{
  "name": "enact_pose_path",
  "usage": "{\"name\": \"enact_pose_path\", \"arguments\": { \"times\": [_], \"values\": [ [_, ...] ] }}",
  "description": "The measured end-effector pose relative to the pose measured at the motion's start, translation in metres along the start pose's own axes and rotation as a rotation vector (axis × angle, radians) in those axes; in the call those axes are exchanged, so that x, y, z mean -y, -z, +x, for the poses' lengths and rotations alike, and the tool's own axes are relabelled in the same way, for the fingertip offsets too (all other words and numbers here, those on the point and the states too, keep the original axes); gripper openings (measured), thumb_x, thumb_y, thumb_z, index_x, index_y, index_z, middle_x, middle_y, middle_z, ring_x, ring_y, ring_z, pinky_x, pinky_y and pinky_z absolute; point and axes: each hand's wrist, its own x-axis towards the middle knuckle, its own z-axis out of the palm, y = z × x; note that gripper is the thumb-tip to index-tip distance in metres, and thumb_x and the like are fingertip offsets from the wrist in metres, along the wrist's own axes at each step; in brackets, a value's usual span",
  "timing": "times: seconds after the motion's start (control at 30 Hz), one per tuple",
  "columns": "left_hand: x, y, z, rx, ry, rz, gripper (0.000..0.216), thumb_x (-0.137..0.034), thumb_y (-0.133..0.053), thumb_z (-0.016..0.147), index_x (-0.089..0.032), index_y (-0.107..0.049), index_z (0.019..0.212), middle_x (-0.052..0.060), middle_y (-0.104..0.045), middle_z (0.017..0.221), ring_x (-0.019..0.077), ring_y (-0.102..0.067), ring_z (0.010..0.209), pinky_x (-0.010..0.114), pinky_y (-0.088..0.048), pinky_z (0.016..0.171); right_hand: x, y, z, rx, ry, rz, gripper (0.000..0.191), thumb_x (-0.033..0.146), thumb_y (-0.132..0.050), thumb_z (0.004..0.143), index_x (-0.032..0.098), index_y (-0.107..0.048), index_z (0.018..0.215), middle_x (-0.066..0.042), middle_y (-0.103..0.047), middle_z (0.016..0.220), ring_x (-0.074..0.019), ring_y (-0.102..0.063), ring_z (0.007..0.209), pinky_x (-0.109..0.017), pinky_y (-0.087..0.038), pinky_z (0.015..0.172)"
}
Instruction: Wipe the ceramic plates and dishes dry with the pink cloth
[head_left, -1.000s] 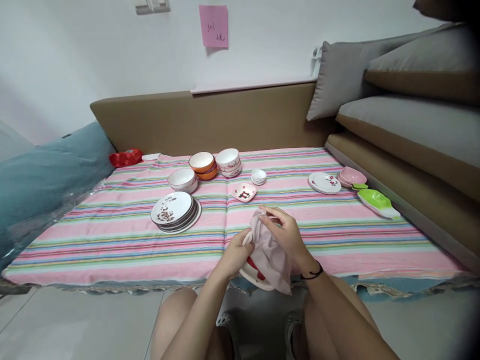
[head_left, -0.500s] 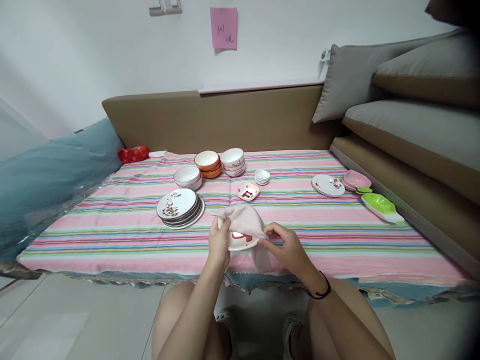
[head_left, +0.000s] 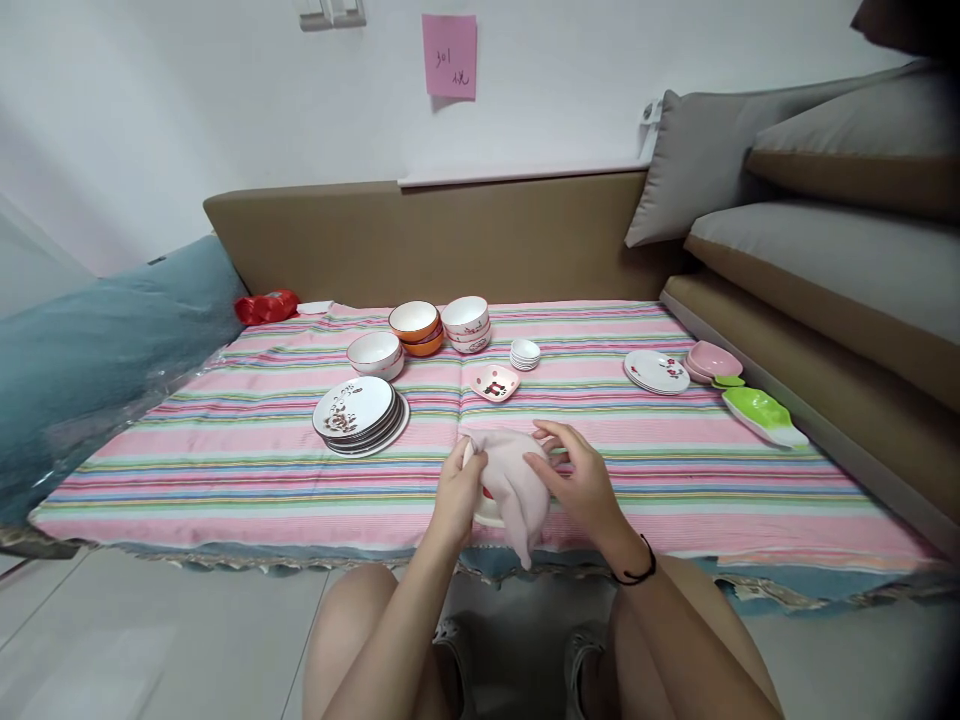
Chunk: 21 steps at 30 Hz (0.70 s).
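Note:
In front of my knees, my left hand [head_left: 456, 495] grips the left rim of a cream plate [head_left: 489, 517] with a red pattern, its thumb over the edge. A pale pink cloth [head_left: 516, 482] drapes over most of this plate and hangs below its front rim. At the plate's right side is my right hand [head_left: 583, 488], its fingers apart and curved, the thumb against the cloth. Just beyond lies a pink square dish [head_left: 495, 383] with a dark and red print. A stack of flower-patterned plates [head_left: 356, 408] stands to the left.
Behind are orange bowls [head_left: 415, 320], white bowls [head_left: 466, 318], pink-rimmed bowls [head_left: 375, 352] and small white dishes [head_left: 524, 352]. At right lie oval plates [head_left: 654, 370], pink bowls [head_left: 714, 358] and a green dish [head_left: 757, 407]. Stacked cushions [head_left: 825, 240] border the right side.
The plate and my left hand have shifted slightly right and nearer. My right hand has let go of the cloth's edge and its fingers have spread; the cloth now covers more of the plate.

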Motion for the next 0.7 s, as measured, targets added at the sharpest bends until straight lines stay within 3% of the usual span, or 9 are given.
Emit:
{"name": "enact_pose_path", "arguments": {
  "times": [0.07, 0.13, 0.2, 0.27, 0.37, 0.5, 0.6, 0.7],
  "values": [
    [0.000, -0.005, -0.005, 0.047, 0.000, 0.019, 0.013, -0.025, -0.059, 0.067, -0.017, -0.060, 0.077, -0.003, -0.052, 0.065, 0.0093, -0.045, 0.058, 0.019, -0.035, 0.054, -0.002, -0.004, 0.000, 0.030, 0.003, -0.056, 0.023, 0.029, -0.056, 0.082, 0.020, -0.061, 0.103, -0.006, -0.064, 0.100, -0.0199, -0.059, 0.090, -0.030, -0.046, 0.077],
    [0.000, -0.008, -0.007, 0.055, -0.012, 0.017, 0.014, -0.028, -0.060, 0.069, -0.016, -0.061, 0.077, -0.003, -0.054, 0.066, 0.0098, -0.046, 0.061, 0.019, -0.037, 0.056, 0.000, -0.007, -0.001, 0.046, -0.034, -0.100, 0.014, 0.030, -0.053, 0.085, 0.019, -0.061, 0.085, -0.002, -0.064, 0.081, -0.0166, -0.057, 0.074, -0.027, -0.042, 0.066],
    [0.000, -0.007, -0.006, 0.034, -0.002, -0.020, 0.017, -0.032, -0.062, 0.070, -0.016, -0.060, 0.077, -0.002, -0.055, 0.068, 0.0105, -0.048, 0.062, 0.020, -0.038, 0.057, 0.002, -0.007, -0.002, 0.069, -0.093, -0.114, 0.023, 0.034, -0.048, 0.088, 0.018, -0.059, 0.075, 0.001, -0.057, 0.062, -0.0129, -0.049, 0.058, -0.025, -0.035, 0.055],
    [0.000, -0.005, -0.005, 0.001, 0.009, -0.068, 0.020, -0.034, -0.063, 0.070, -0.017, -0.060, 0.078, -0.002, -0.055, 0.068, 0.0107, -0.049, 0.062, 0.020, -0.039, 0.057, 0.003, -0.008, -0.004, 0.092, -0.129, -0.086, 0.027, 0.035, -0.045, 0.089, 0.018, -0.058, 0.074, 0.002, -0.053, 0.057, -0.0121, -0.046, 0.053, -0.024, -0.032, 0.051],
    [0.001, -0.001, -0.003, -0.063, -0.019, -0.094, 0.019, -0.033, -0.064, 0.069, -0.017, -0.060, 0.079, -0.003, -0.054, 0.066, 0.0092, -0.047, 0.058, 0.019, -0.037, 0.055, 0.000, -0.012, -0.008, 0.136, -0.152, 0.007, 0.021, 0.032, -0.048, 0.087, 0.018, -0.061, 0.096, -0.001, -0.064, 0.074, -0.0151, -0.057, 0.065, -0.024, -0.040, 0.057],
    [0.002, 0.002, -0.002, -0.093, -0.047, -0.059, 0.016, -0.029, -0.062, 0.067, -0.017, -0.060, 0.078, -0.004, -0.052, 0.063, 0.0083, -0.044, 0.055, 0.018, -0.036, 0.053, -0.006, -0.016, -0.012, 0.135, -0.141, 0.026, 0.045, 0.024, -0.054, 0.081, 0.021, -0.050, 0.126, -0.005, -0.064, 0.111, -0.0199, -0.061, 0.096, -0.029, -0.048, 0.079],
    [0.001, 0.003, -0.003, -0.021, 0.003, -0.010, 0.017, -0.024, -0.060, 0.063, -0.017, -0.061, 0.078, -0.004, -0.053, 0.063, 0.0089, -0.044, 0.054, 0.019, -0.035, 0.052, -0.004, -0.014, -0.010, 0.066, -0.006, -0.047, 0.037, 0.024, -0.054, 0.082, 0.021, -0.056, 0.119, -0.007, -0.060, 0.119, -0.0211, -0.055, 0.109, -0.033, -0.044, 0.092],
    [0.001, 0.002, -0.004, 0.083, 0.021, 0.090, 0.015, -0.018, -0.056, 0.059, -0.016, -0.063, 0.073, -0.003, -0.054, 0.062, 0.0096, -0.045, 0.055, 0.019, -0.035, 0.052, -0.001, -0.010, -0.007, 0.054, 0.099, -0.096, 0.018, 0.025, -0.057, 0.083, 0.020, -0.063, 0.099, -0.006, -0.064, 0.100, -0.0203, -0.057, 0.097, -0.032, -0.044, 0.086]
  ]
}}
